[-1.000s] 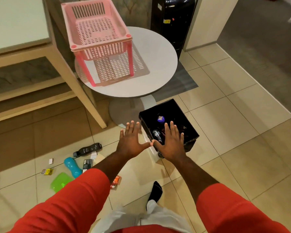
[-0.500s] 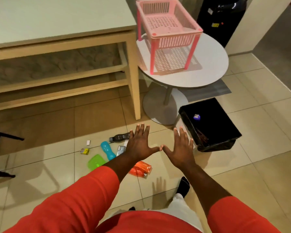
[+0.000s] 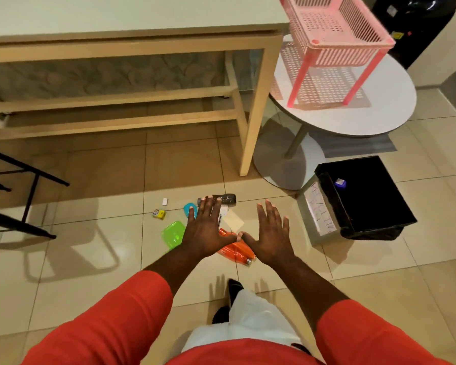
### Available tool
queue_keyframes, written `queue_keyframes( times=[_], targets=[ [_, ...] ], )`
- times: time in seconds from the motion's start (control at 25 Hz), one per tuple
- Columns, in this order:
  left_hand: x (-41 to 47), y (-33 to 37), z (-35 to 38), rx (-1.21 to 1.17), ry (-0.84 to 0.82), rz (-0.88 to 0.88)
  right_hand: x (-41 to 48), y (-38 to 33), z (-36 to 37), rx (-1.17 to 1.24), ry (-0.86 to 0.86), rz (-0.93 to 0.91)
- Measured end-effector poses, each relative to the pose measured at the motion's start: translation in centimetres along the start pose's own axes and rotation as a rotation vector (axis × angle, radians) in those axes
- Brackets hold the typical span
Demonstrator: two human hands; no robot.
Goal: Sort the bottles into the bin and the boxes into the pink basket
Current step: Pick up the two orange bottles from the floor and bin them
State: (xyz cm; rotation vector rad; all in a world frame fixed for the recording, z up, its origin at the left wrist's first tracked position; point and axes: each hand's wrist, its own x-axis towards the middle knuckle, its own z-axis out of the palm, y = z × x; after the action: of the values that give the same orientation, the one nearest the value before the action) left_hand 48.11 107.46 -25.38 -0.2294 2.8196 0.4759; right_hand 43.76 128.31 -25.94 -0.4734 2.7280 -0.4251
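My left hand (image 3: 205,231) and right hand (image 3: 270,234) are hovering flat, fingers spread and holding nothing, thumbs nearly touching over the orange bottle (image 3: 236,252), with the bin (image 3: 363,198) lying to my right.

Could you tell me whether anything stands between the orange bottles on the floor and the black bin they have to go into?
Nothing visible does. The orange bottles lie on bare tile, and the floor between them and the bin is open. The bin's top is open too. Both hands, left and right, hover spread and empty above them.
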Motion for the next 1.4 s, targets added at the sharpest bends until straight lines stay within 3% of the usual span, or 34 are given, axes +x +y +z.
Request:
queue_keyframes(
  times=[0.52, 0.84, 1.08, 1.4],
  targets=[
    [2.0, -10.7, 1.9, -0.021, -0.116, -0.231, 8.4, -4.4, 8.2, -0.008, -0.224, -0.085],
    [8.1, -13.5, 10.9, -0.002, -0.28, -0.037, 12.4, -1.8, 15.5, 0.028, -0.177, 0.106],
    [13.0, -15.3, 23.7, -0.006, -0.336, -0.016, 15.8, 4.9, 25.8, 0.065, -0.21, 0.213],
    [20.3, -18.3, 46.7, 0.066, -0.445, 0.112, 22.1, 17.3, 45.1, 0.072, -0.302, 0.25]
  ],
)
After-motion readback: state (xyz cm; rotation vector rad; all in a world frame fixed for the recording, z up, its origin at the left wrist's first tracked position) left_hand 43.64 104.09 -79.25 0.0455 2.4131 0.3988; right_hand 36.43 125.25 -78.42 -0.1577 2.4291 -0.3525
